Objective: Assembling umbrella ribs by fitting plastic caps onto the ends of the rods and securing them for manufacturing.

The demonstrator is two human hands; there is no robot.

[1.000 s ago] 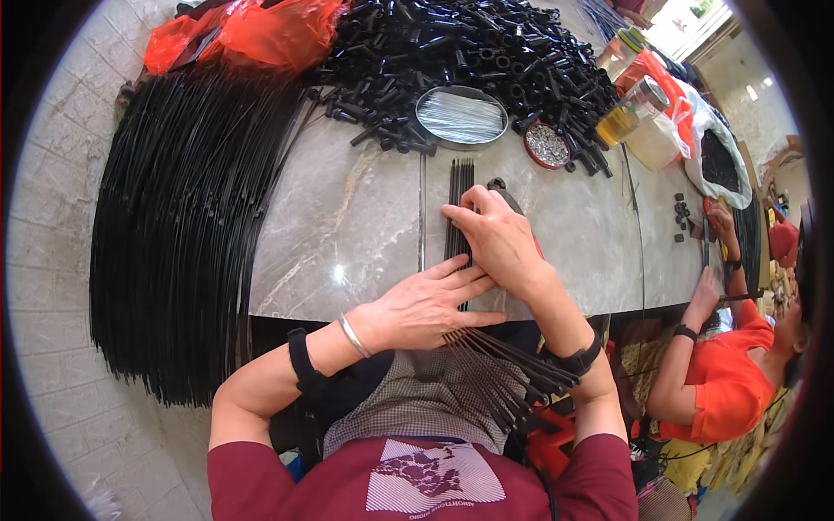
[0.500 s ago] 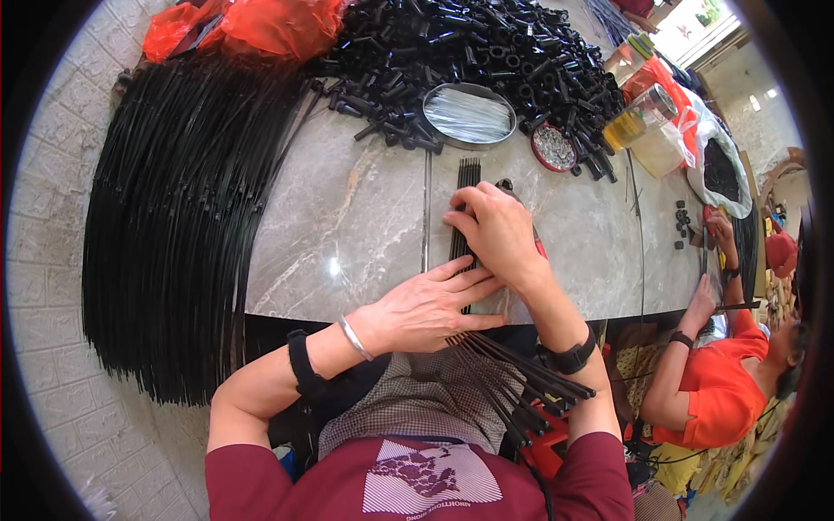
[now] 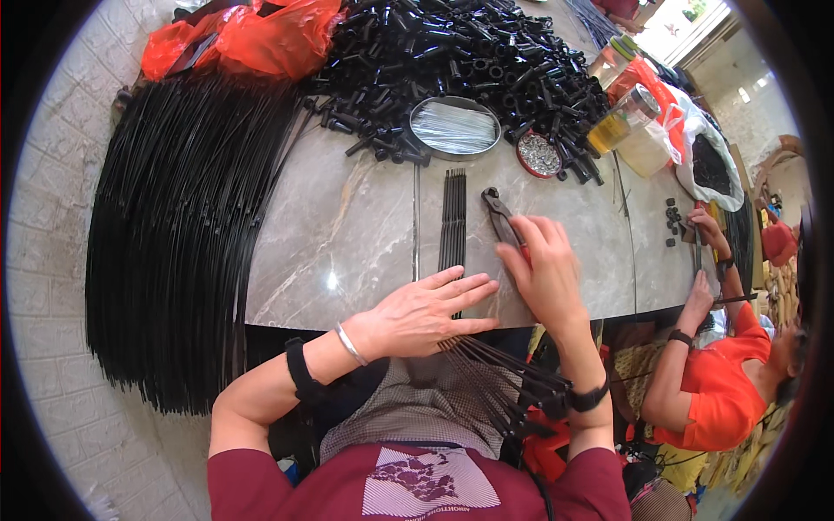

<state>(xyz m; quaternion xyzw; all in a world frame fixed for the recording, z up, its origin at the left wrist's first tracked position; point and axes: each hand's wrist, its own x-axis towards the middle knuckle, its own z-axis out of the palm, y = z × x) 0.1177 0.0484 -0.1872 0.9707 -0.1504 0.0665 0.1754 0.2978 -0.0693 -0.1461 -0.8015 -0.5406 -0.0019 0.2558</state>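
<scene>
Head view: rods [image 3: 453, 217] under left hand [image 3: 426, 308]

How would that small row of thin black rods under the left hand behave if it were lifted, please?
The thin black rods probably flex: their ends fan out and droop past the marble table edge. Loose, they would likely scatter without the left hand pinning them.

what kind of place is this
Probably a small hand-assembly workshop: a stone-topped table carries a big sheaf of thin black rods and a heap of black tubes, with another worker alongside.
</scene>
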